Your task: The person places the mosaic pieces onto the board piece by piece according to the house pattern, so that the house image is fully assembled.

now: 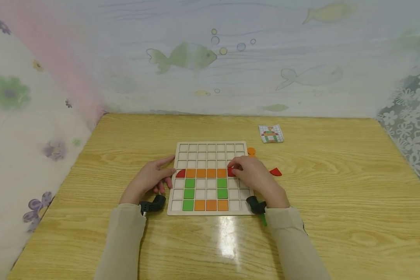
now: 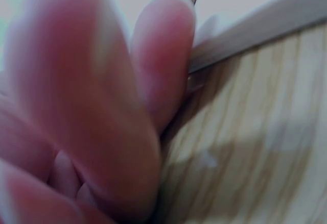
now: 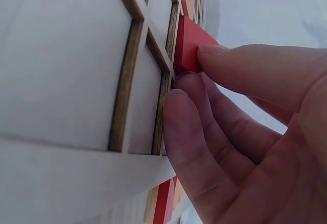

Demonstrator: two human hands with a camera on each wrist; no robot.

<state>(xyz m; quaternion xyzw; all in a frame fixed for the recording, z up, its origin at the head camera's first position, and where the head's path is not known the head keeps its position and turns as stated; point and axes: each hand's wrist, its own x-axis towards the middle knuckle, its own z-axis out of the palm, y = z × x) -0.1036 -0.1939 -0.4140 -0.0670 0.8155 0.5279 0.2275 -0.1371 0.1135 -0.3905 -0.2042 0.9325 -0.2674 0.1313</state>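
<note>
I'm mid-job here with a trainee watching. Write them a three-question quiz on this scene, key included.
1. Which colour is the piece pinched in the right hand? A orange, B green, C red.
2. True or false: the picture card lies on the board.
3. In the head view, how many green squares sit in the board?

Key: 1 C; 2 false, it lies on the table; 3 five.

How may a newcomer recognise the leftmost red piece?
Find the gridded board on the table. At its middle row's left end, near the left hand, sits the red piece. Its curved side sets it apart from the square orange piece beside it.
</note>
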